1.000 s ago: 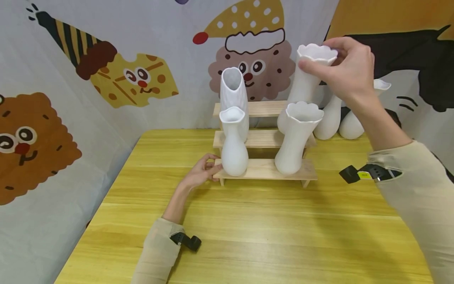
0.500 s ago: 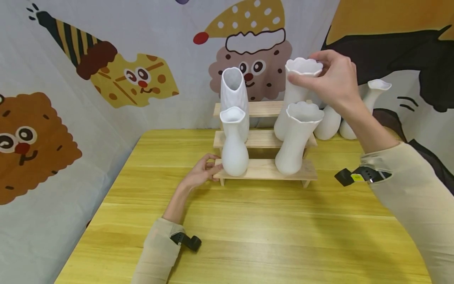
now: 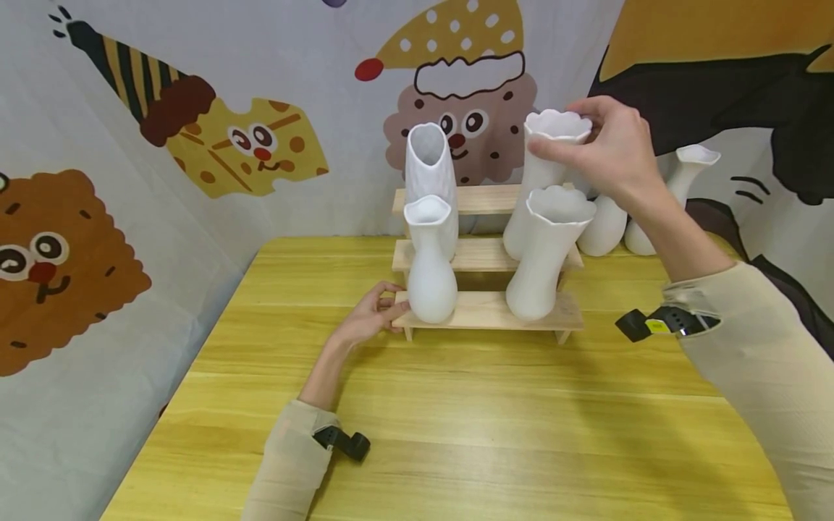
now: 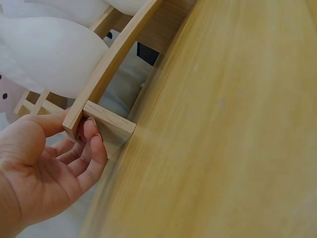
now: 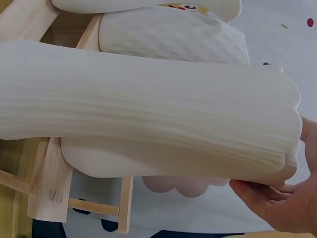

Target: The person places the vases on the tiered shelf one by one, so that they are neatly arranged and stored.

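My right hand (image 3: 615,148) grips a white vase with a scalloped rim (image 3: 544,170) near its top, thumb in front and fingers behind. The vase's base is at the right end of the middle step of a three-step wooden stand (image 3: 478,307). My left hand (image 3: 368,315) holds the left end of the bottom step, thumb over the board and fingers curled beneath, as the left wrist view shows at the board's end (image 4: 74,121). A similar scalloped vase (image 3: 544,268) stands on the bottom step at right, partly covering the gripped one.
A narrow-necked vase (image 3: 431,282) stands on the bottom step at left, with a slant-mouthed vase (image 3: 430,174) behind it on the middle step. More white vases (image 3: 602,228) are on the yellow wooden table (image 3: 482,420) behind my right arm. A printed cloth (image 3: 260,43) hangs behind.
My right hand has brought the scalloped vase down and to the left onto the middle step, hardly moving in the last half second. The left hand has stayed on the stand.
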### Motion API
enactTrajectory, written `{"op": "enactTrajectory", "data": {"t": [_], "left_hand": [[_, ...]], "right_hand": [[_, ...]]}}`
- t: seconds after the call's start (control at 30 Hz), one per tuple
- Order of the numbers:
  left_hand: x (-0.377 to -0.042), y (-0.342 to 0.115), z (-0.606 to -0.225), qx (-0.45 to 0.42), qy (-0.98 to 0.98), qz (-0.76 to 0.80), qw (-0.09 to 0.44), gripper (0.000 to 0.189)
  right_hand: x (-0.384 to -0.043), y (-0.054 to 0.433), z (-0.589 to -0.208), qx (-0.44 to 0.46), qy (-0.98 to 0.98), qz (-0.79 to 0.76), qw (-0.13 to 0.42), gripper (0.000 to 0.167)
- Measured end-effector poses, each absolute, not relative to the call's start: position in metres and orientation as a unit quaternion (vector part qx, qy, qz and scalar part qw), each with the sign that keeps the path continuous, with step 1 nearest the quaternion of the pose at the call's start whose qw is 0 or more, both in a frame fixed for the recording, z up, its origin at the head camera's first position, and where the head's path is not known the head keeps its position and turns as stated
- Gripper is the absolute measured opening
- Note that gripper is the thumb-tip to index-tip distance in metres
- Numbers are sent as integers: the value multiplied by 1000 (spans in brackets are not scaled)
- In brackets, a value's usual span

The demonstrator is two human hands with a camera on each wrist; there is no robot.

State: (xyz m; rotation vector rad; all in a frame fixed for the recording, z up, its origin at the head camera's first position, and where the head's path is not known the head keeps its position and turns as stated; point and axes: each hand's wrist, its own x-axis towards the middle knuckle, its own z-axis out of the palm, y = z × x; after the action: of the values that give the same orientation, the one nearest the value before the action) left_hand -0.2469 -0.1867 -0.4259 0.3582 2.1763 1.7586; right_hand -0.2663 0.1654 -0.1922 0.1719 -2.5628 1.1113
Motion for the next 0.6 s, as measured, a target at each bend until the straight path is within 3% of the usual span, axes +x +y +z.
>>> {"op": "enactTrajectory", "data": {"t": [0.6], "left_hand": [[-247,-187,-425,123,763,614,161,48]], "right_hand": [[-265,168,-190,65,-901,407,133,81]]}}
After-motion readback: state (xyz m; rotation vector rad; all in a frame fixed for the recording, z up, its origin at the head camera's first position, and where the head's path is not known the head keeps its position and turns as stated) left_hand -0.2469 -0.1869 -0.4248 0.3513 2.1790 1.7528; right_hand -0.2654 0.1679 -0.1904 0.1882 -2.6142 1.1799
